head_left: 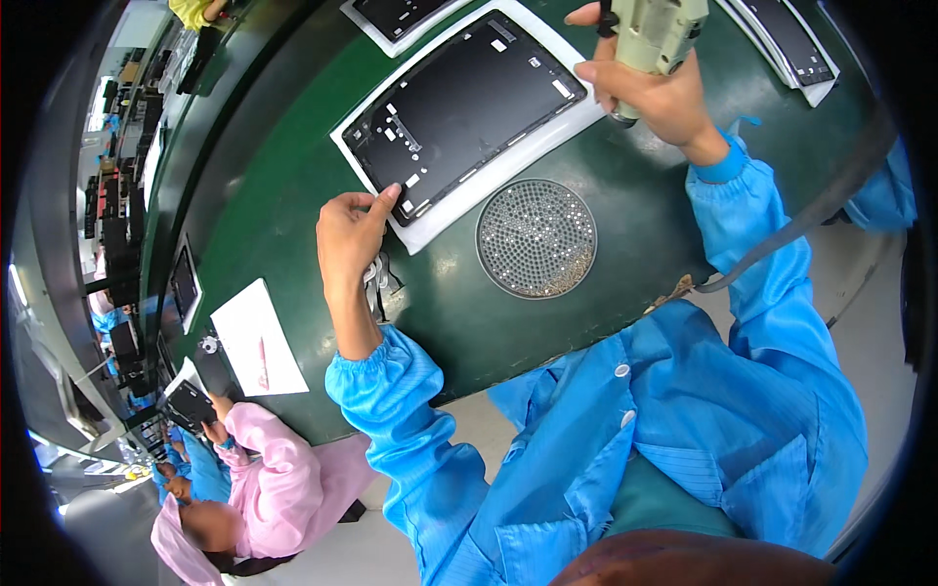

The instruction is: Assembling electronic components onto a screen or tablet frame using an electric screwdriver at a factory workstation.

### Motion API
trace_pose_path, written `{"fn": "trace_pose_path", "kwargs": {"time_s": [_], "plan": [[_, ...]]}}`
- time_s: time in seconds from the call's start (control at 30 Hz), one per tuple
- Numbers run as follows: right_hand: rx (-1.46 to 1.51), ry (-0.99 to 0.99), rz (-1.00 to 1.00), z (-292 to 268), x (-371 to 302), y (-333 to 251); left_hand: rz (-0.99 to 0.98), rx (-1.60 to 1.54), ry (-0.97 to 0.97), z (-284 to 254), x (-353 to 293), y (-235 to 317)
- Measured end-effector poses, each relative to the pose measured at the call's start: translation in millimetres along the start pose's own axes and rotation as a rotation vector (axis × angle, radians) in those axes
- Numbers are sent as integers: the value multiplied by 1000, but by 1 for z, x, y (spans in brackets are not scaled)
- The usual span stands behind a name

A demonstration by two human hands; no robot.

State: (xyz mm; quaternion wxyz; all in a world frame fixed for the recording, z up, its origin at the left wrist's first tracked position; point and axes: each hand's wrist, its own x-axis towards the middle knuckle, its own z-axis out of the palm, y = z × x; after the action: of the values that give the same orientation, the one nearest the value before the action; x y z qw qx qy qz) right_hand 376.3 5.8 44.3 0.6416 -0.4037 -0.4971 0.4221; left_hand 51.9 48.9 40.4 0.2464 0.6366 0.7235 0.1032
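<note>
A black flat panel (pixel 469 103) with small white stickers and raised edges lies face up on a white padded sheet (pixel 449 223). My left hand (pixel 350 239) is at the panel's near left corner, fingers curled and the thumb tip on its edge. My right hand (pixel 664 103) grips a pale green electric screwdriver (pixel 655 34) beyond the panel's right end; the top of the tool is cut off by the frame. Close in front of the panel sits a round tray (pixel 536 237) full of holes, with small screws gathered along its near right side.
More black panels (pixel 782 39) on white sheets lie farther off. White paper (pixel 259 337) with a pink pen is at the left. A grey cable (pixel 782 239) crosses near my right sleeve. A co-worker in pink (pixel 283 479) handles a dark panel at the lower left.
</note>
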Motion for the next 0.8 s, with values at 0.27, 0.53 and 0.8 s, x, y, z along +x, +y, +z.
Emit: {"fn": "trace_pose_path", "kwargs": {"time_s": [0.27,0.53,0.8], "plan": [[-213,21,-162,-4,7,-15,-60,-606,-113,-11,13,-16],[-231,-50,-167,-19,6,-4,367,-767,411,-96,60,-30],[-225,-34,-136,-17,1,-6,164,-364,646,-214,117,-102]]}}
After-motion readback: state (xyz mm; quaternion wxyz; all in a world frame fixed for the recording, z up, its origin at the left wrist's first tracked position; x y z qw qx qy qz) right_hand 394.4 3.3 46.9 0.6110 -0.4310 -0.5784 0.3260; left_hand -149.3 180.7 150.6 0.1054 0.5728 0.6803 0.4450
